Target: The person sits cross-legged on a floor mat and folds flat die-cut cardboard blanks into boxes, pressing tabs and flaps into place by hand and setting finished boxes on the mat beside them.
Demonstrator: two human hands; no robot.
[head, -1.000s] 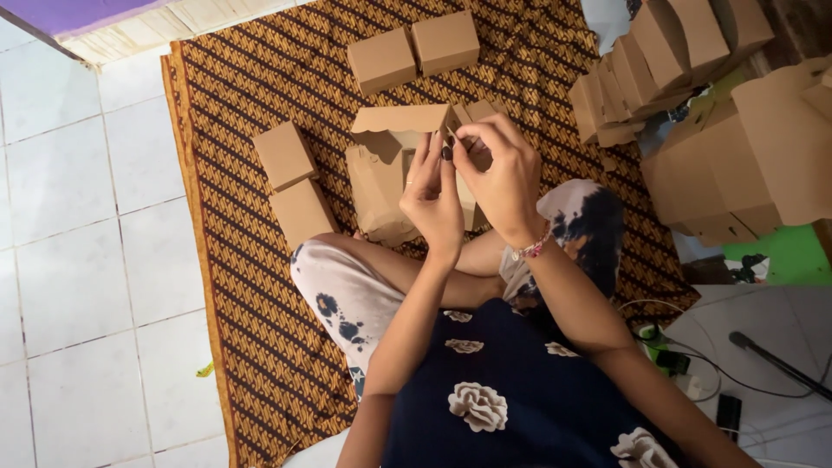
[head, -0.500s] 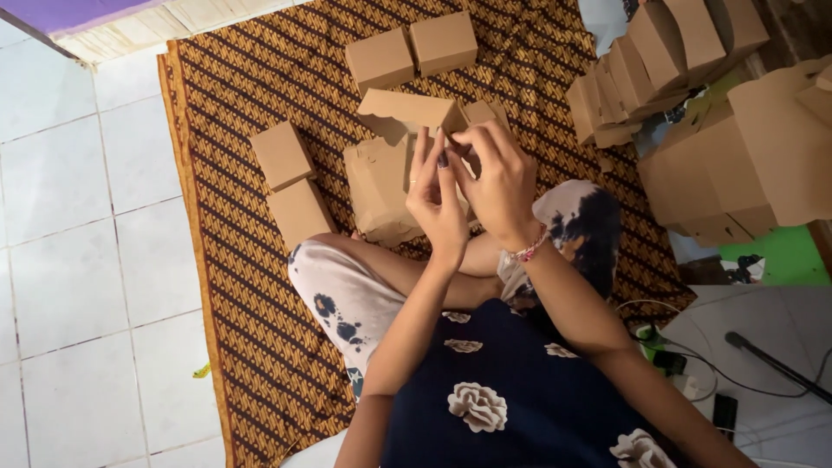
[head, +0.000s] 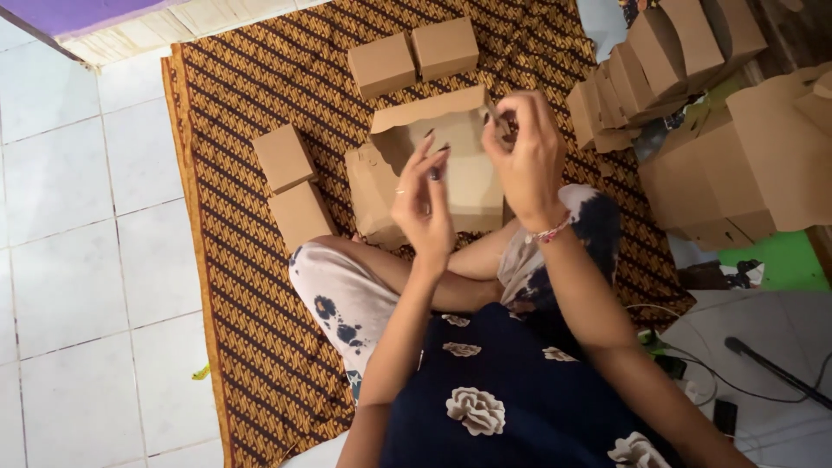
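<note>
Left hand hovers with fingers spread loosely, just in front of the open brown cardboard box held above the lap; right hand pinches the box's upper right corner flap, its long axis running left-right

The open cardboard box sits on the patterned mat, just beyond the person's crossed legs. The left hand is in front of it, the right hand at its right edge. Two closed boxes lie side by side behind it, two more boxes to its left. Stacked folded boxes stand to the right. The tiled floor lies left of the mat.
</note>
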